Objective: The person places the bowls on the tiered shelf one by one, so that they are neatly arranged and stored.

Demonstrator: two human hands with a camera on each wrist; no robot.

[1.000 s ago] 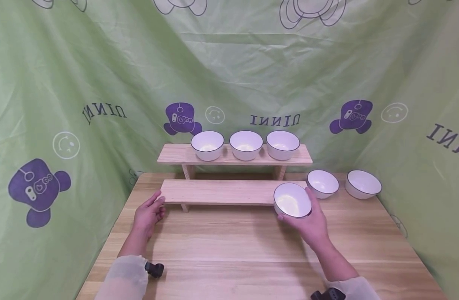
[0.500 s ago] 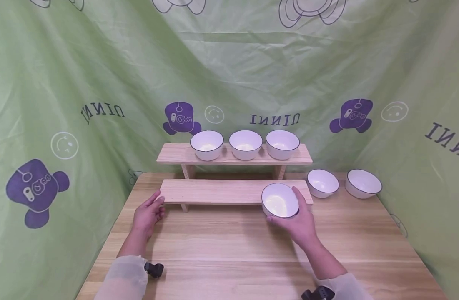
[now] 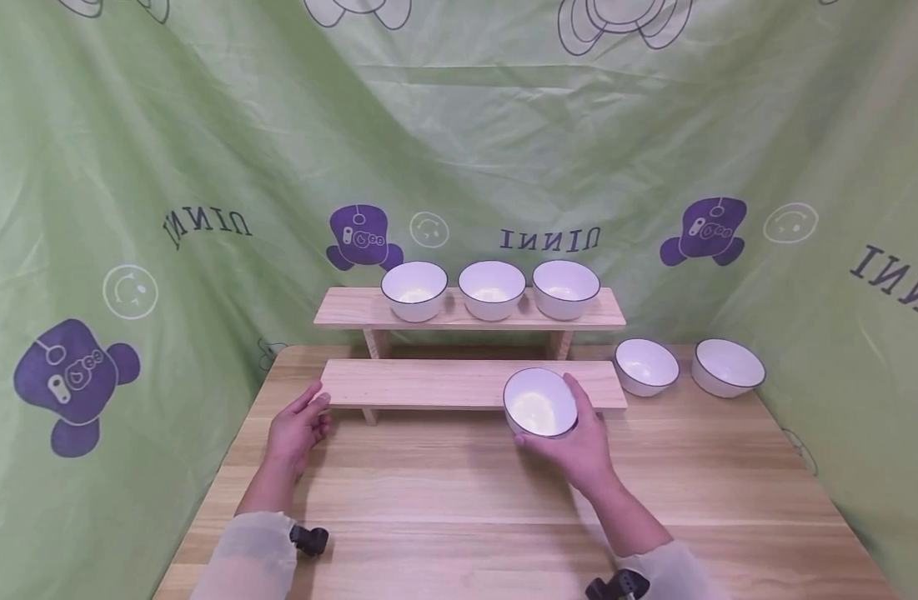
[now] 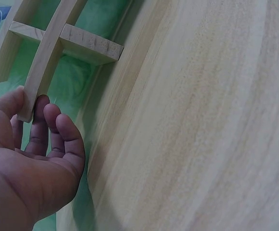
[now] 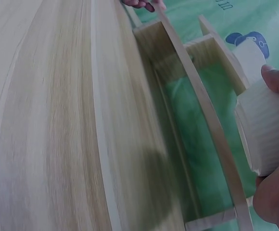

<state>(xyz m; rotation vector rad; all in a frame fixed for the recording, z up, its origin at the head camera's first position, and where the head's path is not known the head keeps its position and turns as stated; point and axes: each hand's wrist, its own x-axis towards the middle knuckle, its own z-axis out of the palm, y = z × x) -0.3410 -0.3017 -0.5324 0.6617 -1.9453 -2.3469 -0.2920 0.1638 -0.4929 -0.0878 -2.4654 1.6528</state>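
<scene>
My right hand (image 3: 579, 450) grips a white bowl (image 3: 539, 404) with a dark rim, thumb and fingers spread round its side. In the head view the bowl overlaps the front edge of the lower wooden shelf (image 3: 413, 385), right of its middle. The right wrist view shows the bowl (image 5: 264, 127) tilted beside the board. At the shelf's left end, my left hand (image 3: 297, 425) pinches the board. The left wrist view has the thumb on one face of the board end (image 4: 43, 72) and fingertips (image 4: 42, 101) on the other.
Three white bowls (image 3: 492, 292) stand in a row on the upper shelf (image 3: 353, 308). Two more bowls, one nearer (image 3: 646, 367) and one farther right (image 3: 727, 368), sit on the wooden table (image 3: 443, 517). A green printed curtain (image 3: 459, 150) hangs behind and at both sides.
My right hand has carried the bowl leftward along the front of the lower shelf. The left hand stays at the shelf's end, and the other bowls have not moved.
</scene>
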